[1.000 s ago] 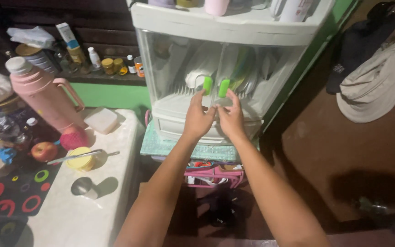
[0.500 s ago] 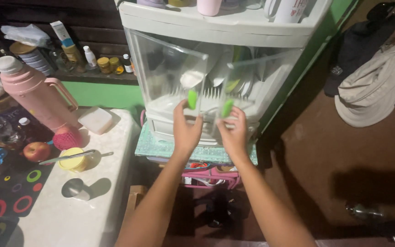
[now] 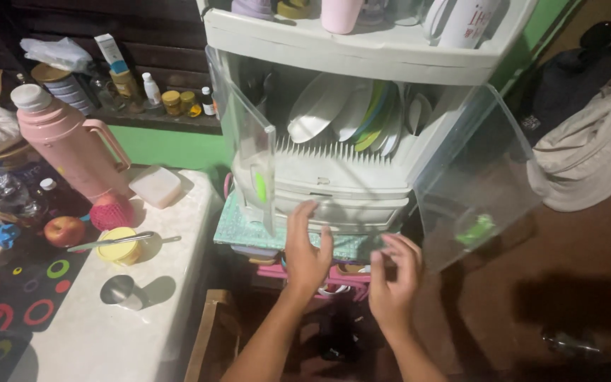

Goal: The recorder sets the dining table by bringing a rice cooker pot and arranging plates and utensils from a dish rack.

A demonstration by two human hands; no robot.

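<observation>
Plates point(image 3: 334, 113) are stood on edge in the rack of the white cupboard point(image 3: 348, 191), just above both hands, so that they can be seen and reached past the two clear doors, which are swung wide. The left hand point(image 3: 307, 249) is held up flat before the drawer and the right hand point(image 3: 394, 272) is half curled beside it; each grip is loose, with nothing held.

The white plastic dish cabinet point(image 3: 334, 180) stands with both clear, green-handled doors swung open, plates racked upright inside.
</observation>
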